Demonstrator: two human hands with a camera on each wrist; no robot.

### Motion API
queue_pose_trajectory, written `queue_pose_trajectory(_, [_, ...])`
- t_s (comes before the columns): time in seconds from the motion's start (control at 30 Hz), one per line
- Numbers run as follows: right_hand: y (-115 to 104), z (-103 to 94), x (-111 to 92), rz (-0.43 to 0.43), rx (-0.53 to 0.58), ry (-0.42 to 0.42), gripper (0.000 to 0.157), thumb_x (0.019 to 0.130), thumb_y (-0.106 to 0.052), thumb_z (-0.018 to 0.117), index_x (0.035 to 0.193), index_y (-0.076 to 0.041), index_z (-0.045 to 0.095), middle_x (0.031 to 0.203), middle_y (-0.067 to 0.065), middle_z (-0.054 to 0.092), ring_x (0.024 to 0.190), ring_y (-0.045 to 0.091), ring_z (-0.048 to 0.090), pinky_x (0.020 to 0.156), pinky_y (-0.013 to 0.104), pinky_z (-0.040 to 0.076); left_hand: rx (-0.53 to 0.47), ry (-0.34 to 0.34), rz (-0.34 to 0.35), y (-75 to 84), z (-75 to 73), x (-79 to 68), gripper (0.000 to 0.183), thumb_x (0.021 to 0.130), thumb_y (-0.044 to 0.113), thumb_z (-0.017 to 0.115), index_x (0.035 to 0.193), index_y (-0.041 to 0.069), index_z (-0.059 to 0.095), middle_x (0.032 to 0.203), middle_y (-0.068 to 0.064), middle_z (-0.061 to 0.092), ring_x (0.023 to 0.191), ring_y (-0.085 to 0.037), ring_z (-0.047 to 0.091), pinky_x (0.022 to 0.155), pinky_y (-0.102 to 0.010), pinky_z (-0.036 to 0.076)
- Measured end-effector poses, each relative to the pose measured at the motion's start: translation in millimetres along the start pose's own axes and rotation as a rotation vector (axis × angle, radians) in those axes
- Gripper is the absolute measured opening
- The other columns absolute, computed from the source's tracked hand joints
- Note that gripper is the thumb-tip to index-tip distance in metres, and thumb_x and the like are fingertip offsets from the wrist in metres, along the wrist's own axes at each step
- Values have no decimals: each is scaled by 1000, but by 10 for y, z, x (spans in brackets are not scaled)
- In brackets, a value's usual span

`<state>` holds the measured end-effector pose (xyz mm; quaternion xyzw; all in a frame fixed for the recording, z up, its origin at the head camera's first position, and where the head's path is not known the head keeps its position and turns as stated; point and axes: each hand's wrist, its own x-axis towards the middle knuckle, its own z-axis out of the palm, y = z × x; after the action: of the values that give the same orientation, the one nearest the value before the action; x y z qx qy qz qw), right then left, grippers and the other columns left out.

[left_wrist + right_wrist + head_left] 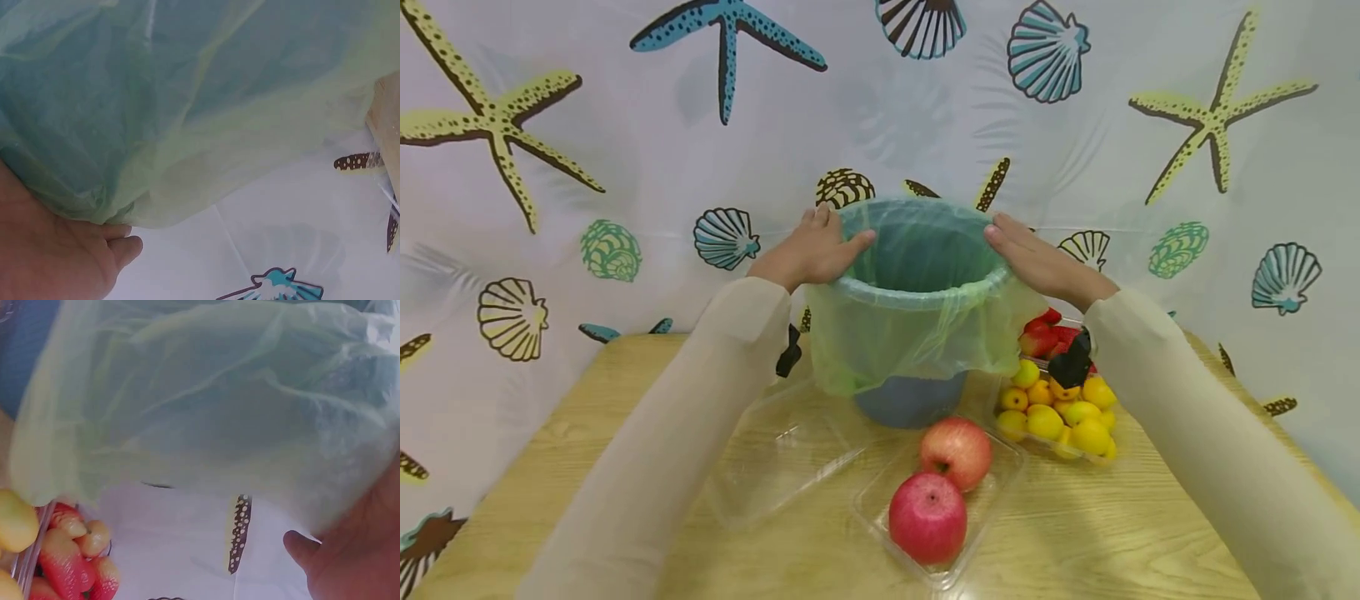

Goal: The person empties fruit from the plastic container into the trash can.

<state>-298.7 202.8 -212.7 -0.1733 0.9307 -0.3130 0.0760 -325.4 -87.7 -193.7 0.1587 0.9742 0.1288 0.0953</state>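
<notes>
A blue bin (910, 402) stands on the table with a thin yellow-green bin liner (917, 333) folded over its rim and hanging down outside. My left hand (820, 250) rests at the left of the rim, thumb pointing in over the edge. On the opposite side my right hand (1037, 257) touches the rim with its fingers extended. In the left wrist view, the palm and fingers (69, 256) lie against the liner's edge. The right wrist view has the right hand (359, 550) beside the liner, its thumb apart from it.
In front of the bin, a clear tray (992, 527) holds two red apples (928, 517). Right of it, a clear box holds yellow fruit (1063, 421), with strawberries (65, 556) behind. An empty clear container (775, 462) lies left. A patterned curtain (647, 150) hangs behind the table.
</notes>
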Motion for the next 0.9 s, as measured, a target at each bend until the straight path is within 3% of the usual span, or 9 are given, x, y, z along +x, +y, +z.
queue_pose_trajectory(0.23, [220,-24,-249,53,26,-48,74,101,-54,17,152,-8,-13,159,13,-15,147,34,-12,116,58,-3,59,-28,0,49,-45,15,81,100,56,15,150,-3,-8,156,-19,-22,144,-35,-21,119,-51,-2])
queue_pose_trajectory(0.4, [471,29,-424,114,-19,-76,79,101,-55,19,152,-3,-11,158,21,-12,145,43,-8,114,63,-2,46,-50,-17,44,-32,3,81,100,56,15,150,-4,-9,156,-19,-22,144,-34,-22,119,-51,-2])
queue_pose_trajectory(0.63, [784,117,-669,162,-28,-65,83,100,-57,21,151,1,-10,156,28,-10,142,50,-5,110,69,1,37,-54,-16,44,-17,2,82,100,56,15,150,-4,-10,156,-19,-21,144,-34,-22,119,-51,-1])
queue_pose_trajectory(0.9, [1067,274,-923,179,-22,-21,80,102,-50,28,151,5,-3,154,34,2,138,57,7,105,73,10,43,-49,-6,26,-15,0,82,100,56,14,149,-4,-10,156,-19,-22,144,-35,-23,119,-51,-2])
